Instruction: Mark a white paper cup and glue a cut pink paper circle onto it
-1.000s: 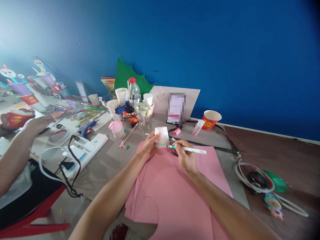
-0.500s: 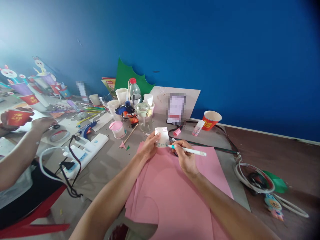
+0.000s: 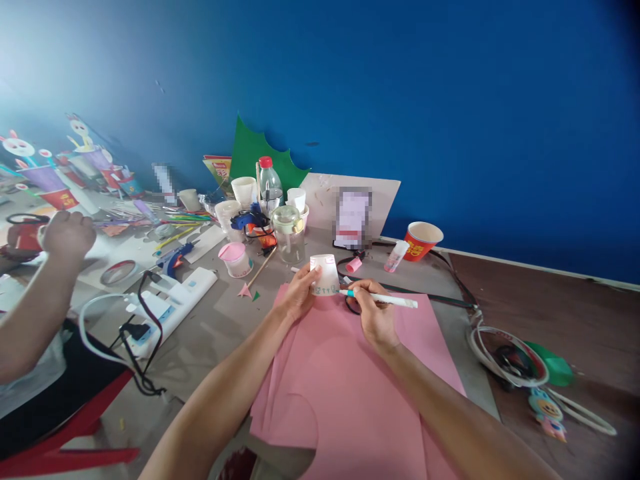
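Note:
My left hand (image 3: 301, 291) is closed on a small white paper cup (image 3: 325, 272), its thumb on the cup's side. Teal marks run along the cup's lower edge, and pink marks show near its top. A white marker (image 3: 390, 300) with a teal tip end is pinched in my right hand (image 3: 376, 313). Its tip is at the cup's lower right edge; whether it touches, I cannot tell. Both hands are above pink paper sheets (image 3: 370, 380). Partly behind my right hand lie black scissor-like loops (image 3: 352, 305).
A pink-topped cup (image 3: 235, 260), lidded glass jar (image 3: 289, 233) and bottle (image 3: 270, 183) stand left of centre. A red cup (image 3: 423, 241) and glue stick (image 3: 397, 257) are to the right. At left are a power strip (image 3: 175, 313), glue gun (image 3: 176, 259) and a co-worker's hand (image 3: 70, 233).
My right hand and the marker have shifted slightly right, while the cup stays nearly in place. The co-worker's nearer hand has risen and moved across their red cup.

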Tool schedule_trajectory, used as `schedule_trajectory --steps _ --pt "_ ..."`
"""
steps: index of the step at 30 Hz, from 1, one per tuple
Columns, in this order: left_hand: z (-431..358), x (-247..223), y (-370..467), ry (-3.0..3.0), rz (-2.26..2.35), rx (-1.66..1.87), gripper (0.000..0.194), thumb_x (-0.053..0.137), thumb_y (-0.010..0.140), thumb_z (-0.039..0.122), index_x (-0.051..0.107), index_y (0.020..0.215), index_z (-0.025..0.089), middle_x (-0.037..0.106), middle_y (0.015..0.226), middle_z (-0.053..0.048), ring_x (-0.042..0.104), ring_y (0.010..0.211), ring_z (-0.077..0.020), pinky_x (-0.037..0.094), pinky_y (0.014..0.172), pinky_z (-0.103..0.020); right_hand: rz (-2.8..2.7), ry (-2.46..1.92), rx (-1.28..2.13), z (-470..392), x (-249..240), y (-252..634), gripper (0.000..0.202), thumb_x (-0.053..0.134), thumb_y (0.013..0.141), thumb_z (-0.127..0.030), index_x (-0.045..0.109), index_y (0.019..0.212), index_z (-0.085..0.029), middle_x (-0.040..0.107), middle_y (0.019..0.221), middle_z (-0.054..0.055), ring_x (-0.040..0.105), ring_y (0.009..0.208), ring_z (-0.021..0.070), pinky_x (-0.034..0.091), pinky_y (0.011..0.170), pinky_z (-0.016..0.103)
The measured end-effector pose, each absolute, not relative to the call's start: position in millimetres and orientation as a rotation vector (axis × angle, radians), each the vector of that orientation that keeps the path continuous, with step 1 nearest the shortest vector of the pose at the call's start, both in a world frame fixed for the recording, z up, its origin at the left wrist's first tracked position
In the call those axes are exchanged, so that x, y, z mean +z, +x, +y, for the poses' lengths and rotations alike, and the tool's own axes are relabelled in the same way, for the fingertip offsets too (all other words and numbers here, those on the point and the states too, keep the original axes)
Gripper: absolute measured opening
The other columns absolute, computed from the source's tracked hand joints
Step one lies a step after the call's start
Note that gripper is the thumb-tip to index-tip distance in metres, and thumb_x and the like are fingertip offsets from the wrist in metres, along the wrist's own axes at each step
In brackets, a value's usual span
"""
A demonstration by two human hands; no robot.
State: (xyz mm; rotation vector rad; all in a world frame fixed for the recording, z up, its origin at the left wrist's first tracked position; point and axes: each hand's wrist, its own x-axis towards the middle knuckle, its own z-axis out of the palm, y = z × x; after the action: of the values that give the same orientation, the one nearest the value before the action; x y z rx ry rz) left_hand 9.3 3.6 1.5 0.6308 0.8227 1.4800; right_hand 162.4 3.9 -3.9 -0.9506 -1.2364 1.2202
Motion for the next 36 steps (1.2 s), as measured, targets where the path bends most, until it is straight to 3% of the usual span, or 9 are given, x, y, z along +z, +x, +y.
schedule_trajectory --steps 14,26,28,33,36 --pt "3 4 10 0.612 0.816 1.486 0.038 0.084 0.061 0.039 0.070 0.088 0.017 0.068 0.071 -0.002 0.066 0.078 -0.0206 0.050 0.068 -0.027 -1.224 -0.940 1.232 3 -4 160 0.019 0.058 0.078 -0.032 0.058 0.063 -0.021 0.057 0.059 -0.002 0.049 0.055 0.0133 0.040 0.054 0.026" --pt "4 -2 9 0.619 0.828 1.481 0.034 0.082 0.064 0.040 0.071 0.088 0.018 0.068 0.071 0.000 0.061 0.062 -0.0137 0.047 0.062 -0.025 -1.090 -0.946 1.259 5 -8 162 0.018 0.061 0.079 -0.036 0.062 0.069 -0.021 0.056 0.053 -0.004 0.050 0.052 0.0135 0.037 0.049 0.025" --pt "4 -3 8 0.610 0.834 1.484 0.035 0.082 0.065 0.039 0.071 0.090 0.018 0.068 0.072 -0.001 0.063 0.065 -0.0150 0.047 0.064 -0.025 -1.055 -0.965 1.248 6 -7 161 0.020 0.062 0.080 -0.040 0.063 0.073 -0.022 0.060 0.058 -0.003 0.056 0.057 0.0148 0.042 0.053 0.026" --pt "5 -6 8 0.579 0.839 1.508 0.035 0.081 0.066 0.038 0.071 0.092 0.017 0.070 0.078 -0.001 0.063 0.067 -0.0137 0.049 0.067 -0.025 -0.979 -0.961 1.244 5 -4 158 0.039 0.055 0.085 -0.057 0.064 0.099 -0.022 0.071 0.095 0.007 0.066 0.071 0.0187 0.047 0.058 0.028" --pt "6 -7 8 0.579 0.835 1.506 0.037 0.080 0.068 0.041 0.071 0.094 0.017 0.071 0.083 -0.003 0.064 0.070 -0.0152 0.049 0.066 -0.026 -0.989 -0.957 1.278 4 -5 157 0.045 0.052 0.085 -0.061 0.063 0.104 -0.022 0.073 0.091 0.007 0.067 0.073 0.0201 0.043 0.052 0.026"
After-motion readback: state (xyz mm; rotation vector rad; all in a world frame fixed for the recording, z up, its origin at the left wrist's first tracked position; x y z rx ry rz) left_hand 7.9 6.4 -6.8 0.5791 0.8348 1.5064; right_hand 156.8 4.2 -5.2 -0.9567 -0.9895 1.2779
